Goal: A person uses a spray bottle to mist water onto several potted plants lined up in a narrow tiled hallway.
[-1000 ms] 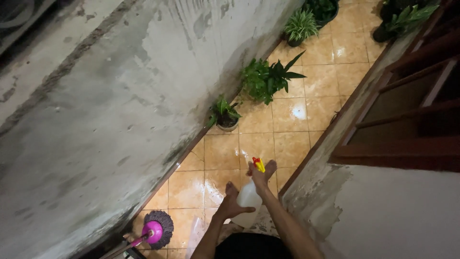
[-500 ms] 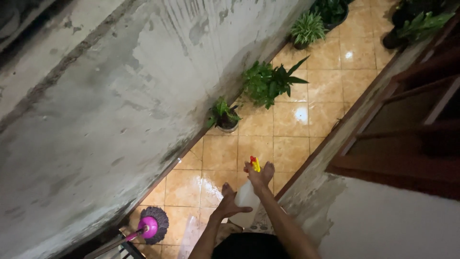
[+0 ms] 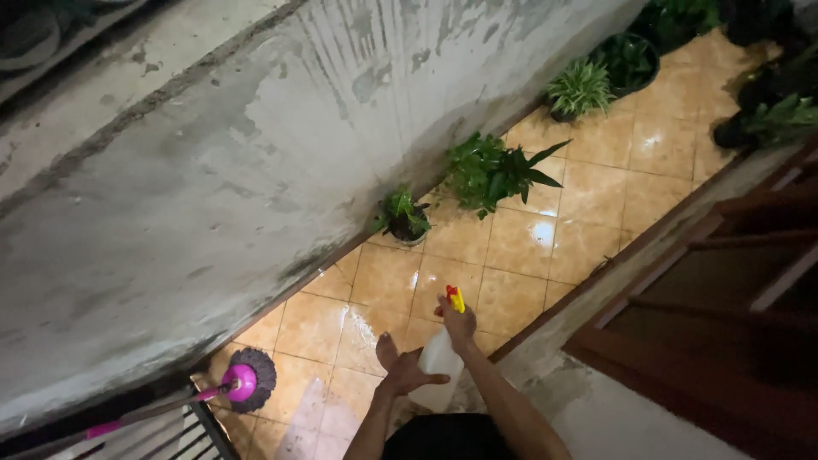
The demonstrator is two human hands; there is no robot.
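Now right hand (image 3: 461, 324) grips spray bottle (image 3: 436, 368); spread left hand (image 3: 405, 369) cradles it.

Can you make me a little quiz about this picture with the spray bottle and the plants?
1. True or false: the right hand grips the top of the spray bottle.
2. What colour is the mop head's middle?
3. Which stands nearest the bottle: A the small potted plant, B the striped-leaf plant?

Key: 1 true; 2 pink; 3 A. The left hand touches the bottle's side.
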